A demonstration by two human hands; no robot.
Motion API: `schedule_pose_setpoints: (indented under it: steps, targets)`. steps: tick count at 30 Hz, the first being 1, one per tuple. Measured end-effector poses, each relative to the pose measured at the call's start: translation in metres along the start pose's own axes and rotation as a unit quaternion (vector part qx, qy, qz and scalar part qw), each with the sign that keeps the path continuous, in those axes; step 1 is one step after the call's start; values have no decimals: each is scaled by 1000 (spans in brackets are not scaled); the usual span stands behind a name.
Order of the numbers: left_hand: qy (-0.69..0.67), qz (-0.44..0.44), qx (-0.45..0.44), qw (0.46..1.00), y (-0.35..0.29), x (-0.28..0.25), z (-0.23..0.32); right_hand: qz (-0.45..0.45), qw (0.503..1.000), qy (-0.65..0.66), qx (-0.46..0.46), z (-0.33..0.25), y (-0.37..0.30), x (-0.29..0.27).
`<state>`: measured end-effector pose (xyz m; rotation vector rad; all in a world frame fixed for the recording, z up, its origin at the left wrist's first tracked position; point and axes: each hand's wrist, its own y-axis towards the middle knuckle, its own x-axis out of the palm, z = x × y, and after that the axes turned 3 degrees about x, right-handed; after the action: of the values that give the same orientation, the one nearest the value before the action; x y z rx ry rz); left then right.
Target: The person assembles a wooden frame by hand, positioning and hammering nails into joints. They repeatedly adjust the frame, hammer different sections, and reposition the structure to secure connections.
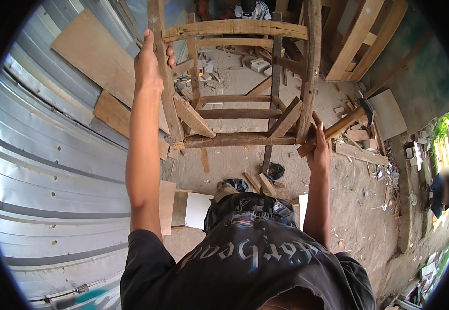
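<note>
A bare wooden chair frame (245, 139) with upright posts, cross rails and corner braces stands tilted in front of me. My left hand (149, 64) is wrapped round its left post, the thumb lying along the wood and fingertips showing on the inner side. My right hand (319, 147) is closed round the wooden handle of a hammer (344, 123), beside the frame's lower right corner. One finger of that hand points up along the right post; whether it presses on the wood I cannot tell. The hammer's dark metal head points away to the right.
Corrugated metal sheeting (59, 181) walls the left side, with a plywood board (97, 62) leaning on it. Wood offcuts (361, 152) litter the ground at right. Slatted timber (359, 39) stands at the back right. One person (253, 10) is at the back, another (441, 194) far right.
</note>
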<state>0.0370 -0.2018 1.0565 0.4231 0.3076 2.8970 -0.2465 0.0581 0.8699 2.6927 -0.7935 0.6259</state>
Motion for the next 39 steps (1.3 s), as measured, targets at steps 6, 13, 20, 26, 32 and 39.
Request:
schedule_pose_setpoints:
  steps: [6,13,20,26,32,39]
  targets:
    - [-36,10,38,999,-40,10,12,62,998,-5,-4,-13,-33,8]
    - [-20,34,82,996,-80,25,13,89,995,17,44,-2,-60,-6]
    - [18,29,63,997,-91,25,5,88,984,113,109,15,-61,-22]
    - [8,37,23,999,-87,13,-13,66,983,128,116,15,-62,-21]
    - [-1,41,-19,999,-79,8,-23,51,990,88,99,-5,-58,-15]
    - [-14,34,-61,997,-69,8,-31,31,995,62,72,-10,-46,-20]
